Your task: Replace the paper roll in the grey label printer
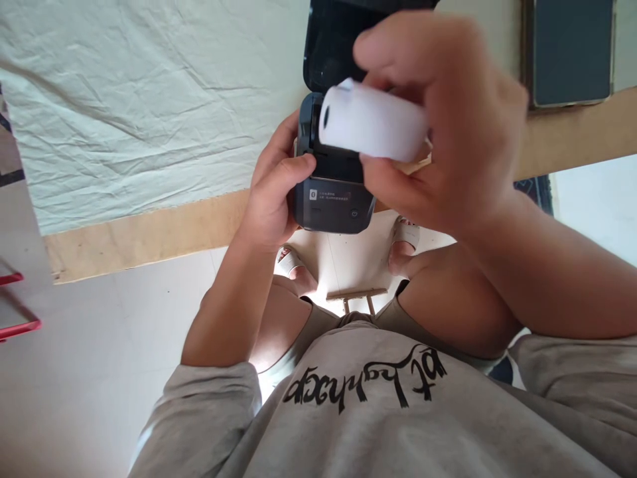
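My left hand (275, 192) grips the left side of a small dark grey printer (332, 199), thumb across its front. The printer's black lid (333, 46) stands flipped open above it. My right hand (448, 126) is closed around a white paper roll (371, 123), holding it lying sideways just over the printer's open bay. The roll's hollow core faces left. The printer is held off the table edge, above my knees.
A wooden table (149, 232) covered by a creased pale cloth (139, 99) fills the upper left. A dark tablet or phone (572, 53) lies at the upper right. A red frame (20, 325) shows at the left edge. Pale floor lies below.
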